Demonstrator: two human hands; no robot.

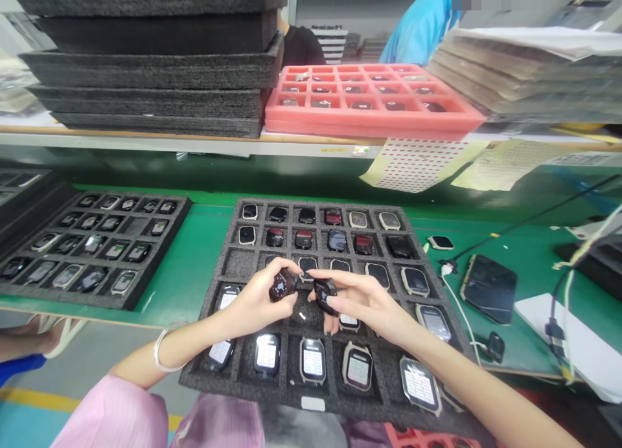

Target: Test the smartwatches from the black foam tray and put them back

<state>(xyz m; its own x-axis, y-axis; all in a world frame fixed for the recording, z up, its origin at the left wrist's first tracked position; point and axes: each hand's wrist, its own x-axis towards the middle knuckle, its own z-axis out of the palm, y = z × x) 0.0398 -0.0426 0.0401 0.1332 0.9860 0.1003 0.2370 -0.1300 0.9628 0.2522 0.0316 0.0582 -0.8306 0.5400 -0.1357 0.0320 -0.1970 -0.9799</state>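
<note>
Between thumb and fingers, my left hand (262,292) grips a dark smartwatch (283,285) with a lit face. A second dark smartwatch (324,295) is pinched in my right hand (362,299), a short way to the right of the first. Both are held just above a black foam tray (238,263) with square compartments. Many of these hold watch bodies; a front-row watch (311,360) shows a bright white screen, while watches in the back rows have dark faces. My hands and forearms hide part of the middle compartments.
Another foam tray of watches (121,248) lies to the left. At right are a phone (488,289), a small watch (440,242) and cables (457,305). On the shelf stand stacked black foam (160,72) and a pink foam tray (369,121). A person in blue (418,24) is behind.
</note>
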